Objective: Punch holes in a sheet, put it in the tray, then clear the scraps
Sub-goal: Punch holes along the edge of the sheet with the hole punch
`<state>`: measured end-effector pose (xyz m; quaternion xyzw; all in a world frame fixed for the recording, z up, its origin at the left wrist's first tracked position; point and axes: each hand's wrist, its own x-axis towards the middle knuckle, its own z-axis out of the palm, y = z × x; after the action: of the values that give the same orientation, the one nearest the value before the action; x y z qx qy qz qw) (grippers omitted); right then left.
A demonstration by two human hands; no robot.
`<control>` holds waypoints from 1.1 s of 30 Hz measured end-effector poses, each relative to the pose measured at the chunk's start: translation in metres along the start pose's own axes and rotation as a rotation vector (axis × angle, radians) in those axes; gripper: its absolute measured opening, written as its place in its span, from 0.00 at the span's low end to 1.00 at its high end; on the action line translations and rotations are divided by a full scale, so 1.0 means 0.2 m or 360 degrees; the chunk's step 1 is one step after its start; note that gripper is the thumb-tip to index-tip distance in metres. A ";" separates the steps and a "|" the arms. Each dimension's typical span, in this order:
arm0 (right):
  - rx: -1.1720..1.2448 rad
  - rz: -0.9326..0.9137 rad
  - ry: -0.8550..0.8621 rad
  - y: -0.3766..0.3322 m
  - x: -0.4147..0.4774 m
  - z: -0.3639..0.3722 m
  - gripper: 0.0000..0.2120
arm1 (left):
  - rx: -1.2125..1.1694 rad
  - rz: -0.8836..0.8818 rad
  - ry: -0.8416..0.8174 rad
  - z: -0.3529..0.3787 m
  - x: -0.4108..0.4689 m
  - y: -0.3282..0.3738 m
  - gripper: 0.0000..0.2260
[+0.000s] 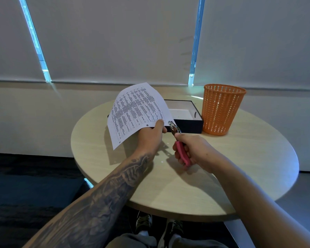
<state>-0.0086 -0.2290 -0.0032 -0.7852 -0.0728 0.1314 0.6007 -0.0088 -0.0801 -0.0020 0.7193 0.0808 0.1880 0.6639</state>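
Tabletop (222, 176), round and of pale wood, carries everything here. At its far right stands an orange mesh basket (222, 111), upright, and just beside it on the left lies a black tray (188, 127) with a white inside. The printed sheet (136, 111) is held in the air, tilted, in front of the tray's left part, with two punched holes along its near edge. The left hand (150, 136) pinches that edge — thumb on top, fingers beneath. The right hand (195, 151) is curled round the pink handles of a hole punch (183, 155), whose metal head sits at the sheet's near right corner. Tiny white scraps (162, 161) lie on the table below the hands.
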 end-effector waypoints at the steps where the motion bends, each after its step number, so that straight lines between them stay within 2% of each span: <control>1: 0.0002 0.0000 0.0001 0.00 0.00 0.00 0.22 | 0.0003 0.0003 0.0004 0.00 0.00 0.00 0.17; 10: -0.0121 0.0092 -0.0006 0.02 0.02 -0.03 0.23 | 0.0021 -0.0117 -0.0013 0.01 0.00 -0.06 0.17; 17: -0.0279 0.0295 -0.0062 0.00 0.06 -0.06 0.23 | 0.0392 -0.0074 -0.0185 -0.02 0.01 -0.12 0.18; 26: -0.0564 0.0514 -0.0221 -0.08 0.10 -0.03 0.20 | 0.0664 -0.0137 -0.0216 -0.03 0.05 -0.16 0.22; 33: -0.0668 0.0530 -0.0228 -0.10 0.10 -0.02 0.20 | 0.0790 -0.0063 -0.0188 -0.01 0.06 -0.17 0.21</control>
<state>0.0126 -0.2214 0.0148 -0.8824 -0.0106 0.2655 0.3883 0.0053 -0.0699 -0.0339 0.8681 0.0996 0.1072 0.4742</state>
